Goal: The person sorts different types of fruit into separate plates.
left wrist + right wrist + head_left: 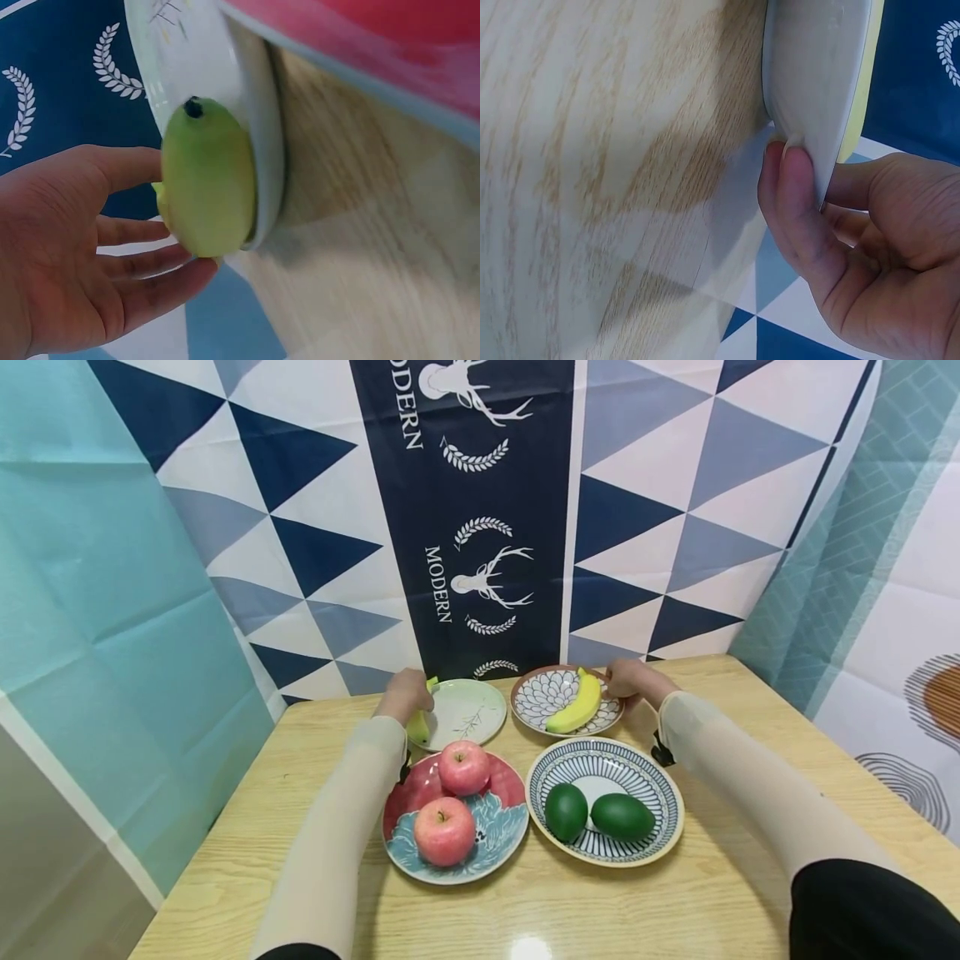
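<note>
My left hand (405, 695) holds a yellow-green banana (418, 727) over the left side of a pale green plate (459, 700) at the back of the table. In the left wrist view this banana (210, 180) shows end-on, dark tip toward the camera, with thumb and fingertips around its side. To the right, my right hand (637, 681) pinches the rim of a brown-edged plate (534, 695) with a petal pattern, on which another banana (579, 703) lies. The right wrist view shows the fingers (799, 187) under that plate's edge and the thumb on its upper side.
In front, a red and blue plate (510, 831) bears two apples (444, 832), close to the pale plate. Beside it a blue-striped bowl (660, 777) holds two green avocado-like fruits (622, 817). A patterned cloth (472, 527) hangs right behind the table (247, 860).
</note>
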Demonstrator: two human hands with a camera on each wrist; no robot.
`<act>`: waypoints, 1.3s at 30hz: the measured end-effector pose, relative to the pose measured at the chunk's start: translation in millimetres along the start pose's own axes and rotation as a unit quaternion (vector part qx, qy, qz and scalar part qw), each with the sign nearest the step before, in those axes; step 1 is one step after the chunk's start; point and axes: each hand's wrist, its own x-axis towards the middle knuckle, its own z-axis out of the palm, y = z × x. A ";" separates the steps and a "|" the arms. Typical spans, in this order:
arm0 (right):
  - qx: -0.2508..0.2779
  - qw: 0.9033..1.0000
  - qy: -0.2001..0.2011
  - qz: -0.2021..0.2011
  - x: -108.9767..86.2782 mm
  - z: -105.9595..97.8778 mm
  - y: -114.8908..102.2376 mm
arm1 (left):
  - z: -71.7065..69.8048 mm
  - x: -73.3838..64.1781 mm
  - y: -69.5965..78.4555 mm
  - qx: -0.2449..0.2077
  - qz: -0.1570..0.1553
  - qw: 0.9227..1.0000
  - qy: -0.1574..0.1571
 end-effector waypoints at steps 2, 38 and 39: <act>-0.003 1.000 -0.002 -0.001 -0.6 -0.5 -0.5 | 2.8 -0.3 -1.8 -0.007 -0.003 1.000 0.001; -0.013 1.000 -0.012 -0.017 -3.8 -0.8 2.5 | -22.0 59.9 54.9 -0.017 0.065 0.998 0.014; -0.012 1.000 -0.012 -0.017 -3.4 -0.8 2.3 | -17.9 72.5 55.8 -0.023 0.071 0.997 0.018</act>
